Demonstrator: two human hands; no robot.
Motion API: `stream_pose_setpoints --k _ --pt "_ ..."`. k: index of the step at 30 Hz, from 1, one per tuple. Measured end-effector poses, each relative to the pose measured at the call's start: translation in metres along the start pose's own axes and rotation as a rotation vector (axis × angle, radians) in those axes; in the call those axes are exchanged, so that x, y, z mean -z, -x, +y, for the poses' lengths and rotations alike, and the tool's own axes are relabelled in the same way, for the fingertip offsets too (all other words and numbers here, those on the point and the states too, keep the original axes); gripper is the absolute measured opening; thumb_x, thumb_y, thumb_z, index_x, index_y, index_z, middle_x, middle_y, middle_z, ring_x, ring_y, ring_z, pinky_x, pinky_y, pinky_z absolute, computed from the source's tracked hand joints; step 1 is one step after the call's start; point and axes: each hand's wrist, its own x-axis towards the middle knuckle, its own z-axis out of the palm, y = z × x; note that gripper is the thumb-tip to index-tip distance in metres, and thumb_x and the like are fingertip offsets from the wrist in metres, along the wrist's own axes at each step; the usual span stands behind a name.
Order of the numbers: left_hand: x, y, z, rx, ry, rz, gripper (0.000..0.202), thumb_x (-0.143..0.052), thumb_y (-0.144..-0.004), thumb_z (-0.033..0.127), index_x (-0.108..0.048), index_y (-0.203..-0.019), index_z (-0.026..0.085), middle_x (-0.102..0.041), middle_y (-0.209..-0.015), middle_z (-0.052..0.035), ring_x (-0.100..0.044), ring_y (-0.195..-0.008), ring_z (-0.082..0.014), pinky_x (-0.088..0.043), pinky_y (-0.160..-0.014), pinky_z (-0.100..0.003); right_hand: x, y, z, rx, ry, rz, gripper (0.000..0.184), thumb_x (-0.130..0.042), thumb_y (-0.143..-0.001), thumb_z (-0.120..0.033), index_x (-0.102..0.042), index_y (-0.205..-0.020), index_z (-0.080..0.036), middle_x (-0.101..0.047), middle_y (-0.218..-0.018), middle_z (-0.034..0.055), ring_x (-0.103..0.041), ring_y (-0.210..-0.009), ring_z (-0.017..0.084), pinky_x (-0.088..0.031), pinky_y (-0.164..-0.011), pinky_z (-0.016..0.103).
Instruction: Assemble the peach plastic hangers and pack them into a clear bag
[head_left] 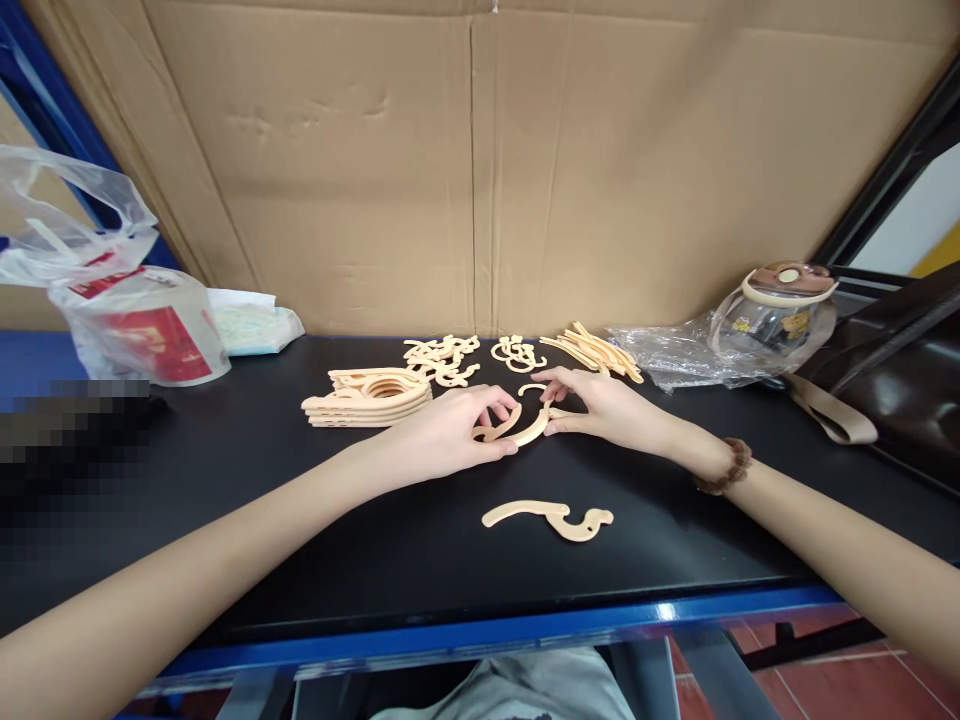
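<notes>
Between my two hands is a beige plastic folding hanger [534, 430] with curved arms and a hook. My left hand [454, 430] is closed on its curved arms at the left. The fingers of my right hand [604, 405] pinch its other end, near the hook; part of the joint is hidden behind them. In front of both hands, flat on the black table, lies a loose beige hanger piece [525, 508] with a curved arm and a rounded, hooked end. A neat stack of folded beige hangers [360, 412] sits just left of my left hand.
Behind my hands lie a heap of small beige pieces [442, 352], loose hooks [514, 352] and long strips [592, 350]. Clear plastic wrap [675, 352] and a transparent bottle [772, 315] stand right, beside a dark bag [900, 370]. A bagged tub [157, 335] is left; cardboard [337, 180] closes the back.
</notes>
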Motion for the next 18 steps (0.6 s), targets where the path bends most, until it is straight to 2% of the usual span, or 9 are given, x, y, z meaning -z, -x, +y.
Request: stream_pose_setpoints --k 3,6,10,13,15,18 --pt "-0.001 0.0 -0.001 -0.036 -0.026 -0.041 0.043 -0.058 -0.078 0.022 -0.056 -0.121 0.022 -0.066 -0.096 -0.0006 -0.061 -0.079 -0.0147 -0.046 -0.069 -0.025 0.0 0.0 -0.001 0.048 -0.061 -0.016 0.053 -0.06 -0.085 -0.042 -0.048 -0.132 -0.022 -0.064 -0.11 0.0067 -0.06 -0.098 0.02 -0.048 -0.088 0.038" --pt "-0.001 0.002 -0.001 -0.113 -0.099 -0.061 0.038 -0.052 -0.075 0.013 -0.061 -0.111 0.022 -0.064 -0.095 -0.0008 -0.061 -0.082 -0.0151 -0.045 -0.071 -0.025 0.0 0.0 0.0 0.052 -0.085 -0.007 0.052 -0.06 -0.084 -0.042 -0.049 -0.131 -0.023 -0.061 -0.114 0.0077 -0.059 -0.096 0.02 -0.05 -0.084 0.038" --pt "0.0 0.003 -0.001 -0.21 -0.267 -0.027 0.037 -0.047 -0.076 0.005 -0.063 -0.104 0.023 -0.061 -0.097 -0.0014 -0.058 -0.089 -0.0169 -0.044 -0.076 -0.026 0.002 0.001 0.002 0.011 -0.039 -0.001 0.057 -0.063 -0.081 -0.046 -0.05 -0.129 -0.019 -0.061 -0.113 0.0092 -0.059 -0.095 0.021 -0.051 -0.081 0.038" --pt "-0.001 0.003 -0.003 -0.302 -0.442 0.044 0.04 -0.04 -0.082 0.0 -0.062 -0.108 0.021 -0.058 -0.105 -0.0044 -0.054 -0.099 -0.0196 -0.042 -0.087 -0.032 0.004 0.001 0.001 0.028 -0.021 -0.036 0.048 -0.061 -0.084 -0.044 -0.057 -0.123 -0.017 -0.064 -0.105 0.0079 -0.06 -0.094 0.021 -0.05 -0.083 0.036" --pt "-0.004 0.002 -0.004 -0.279 -0.542 0.099 0.038 -0.038 -0.085 0.001 -0.062 -0.109 0.019 -0.057 -0.11 -0.0069 -0.053 -0.102 -0.0217 -0.044 -0.086 -0.034 0.004 0.001 -0.001 0.05 -0.022 -0.071 0.041 -0.06 -0.085 -0.044 -0.061 -0.117 -0.019 -0.064 -0.104 0.007 -0.062 -0.094 0.02 -0.049 -0.082 0.034" --pt "-0.011 0.002 -0.002 -0.137 -0.632 0.135 0.032 -0.037 -0.09 0.006 -0.061 -0.109 0.015 -0.057 -0.109 -0.0093 -0.057 -0.097 -0.0224 -0.048 -0.074 -0.031 0.003 0.001 -0.006 0.08 -0.023 -0.108 0.037 -0.057 -0.087 -0.045 -0.064 -0.113 -0.02 -0.063 -0.109 0.0066 -0.062 -0.093 0.019 -0.049 -0.081 0.032"
